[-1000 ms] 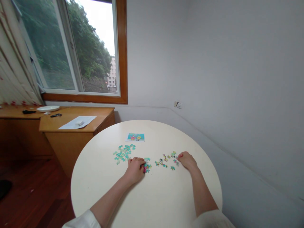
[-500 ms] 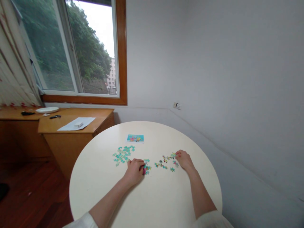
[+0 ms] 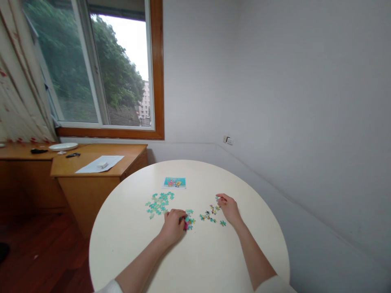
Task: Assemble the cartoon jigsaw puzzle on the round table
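Note:
My left hand (image 3: pixel 173 224) rests on the round white table (image 3: pixel 189 260), its curled fingers pressed on a small joined cluster of jigsaw pieces (image 3: pixel 189 221). My right hand (image 3: pixel 228 207) lies to the right, fingertips pinched on a loose piece at the far end of a scatter of mixed-colour pieces (image 3: pixel 210 215). A patch of teal pieces (image 3: pixel 158 203) lies left of my left hand. A small picture card (image 3: pixel 174 182) sits farther back on the table.
A wooden desk (image 3: pixel 91 171) stands left of the table with a sheet of paper (image 3: pixel 99 163), a white plate (image 3: pixel 63 146) and small dark items. A window is behind it. The grey wall runs close along the table's right side.
My right hand has slid left and slightly forward over the mixed pieces and closed its fingertips on one. My left hand stays on the small cluster. The camera tilted slightly.

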`<state>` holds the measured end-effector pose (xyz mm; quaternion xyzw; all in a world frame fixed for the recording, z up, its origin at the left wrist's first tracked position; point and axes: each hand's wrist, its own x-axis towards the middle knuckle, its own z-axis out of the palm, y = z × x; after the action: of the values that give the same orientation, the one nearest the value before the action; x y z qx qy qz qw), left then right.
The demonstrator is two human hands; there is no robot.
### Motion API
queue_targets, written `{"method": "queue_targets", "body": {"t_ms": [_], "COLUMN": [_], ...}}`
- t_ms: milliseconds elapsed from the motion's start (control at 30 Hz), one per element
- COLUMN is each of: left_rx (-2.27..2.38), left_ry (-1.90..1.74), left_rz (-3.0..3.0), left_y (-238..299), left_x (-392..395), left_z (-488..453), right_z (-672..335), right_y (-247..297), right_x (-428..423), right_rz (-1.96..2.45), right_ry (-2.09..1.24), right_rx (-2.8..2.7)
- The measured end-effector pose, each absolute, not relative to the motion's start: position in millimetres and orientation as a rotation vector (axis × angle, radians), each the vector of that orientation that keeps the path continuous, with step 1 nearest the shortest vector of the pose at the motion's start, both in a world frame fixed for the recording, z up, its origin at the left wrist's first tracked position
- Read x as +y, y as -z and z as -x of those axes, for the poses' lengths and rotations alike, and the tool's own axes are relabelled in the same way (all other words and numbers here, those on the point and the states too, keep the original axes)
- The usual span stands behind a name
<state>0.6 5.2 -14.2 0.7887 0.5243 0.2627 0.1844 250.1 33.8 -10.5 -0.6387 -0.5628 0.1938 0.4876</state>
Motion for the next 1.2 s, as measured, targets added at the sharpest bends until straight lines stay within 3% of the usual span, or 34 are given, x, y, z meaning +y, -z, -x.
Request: {"method": "queue_targets", "body": {"t_ms": [1200], "left_rx": [1.474], "left_ry": [-0.656], "left_rz": [-2.261], "left_y": [8], "left_x": [3], "left_z": [0], "right_z": [-177], "right_y": [28], "right_x": [30], "right_rz": [1.285], "right_ry": [-0.781], "right_rx": [-1.653]}}
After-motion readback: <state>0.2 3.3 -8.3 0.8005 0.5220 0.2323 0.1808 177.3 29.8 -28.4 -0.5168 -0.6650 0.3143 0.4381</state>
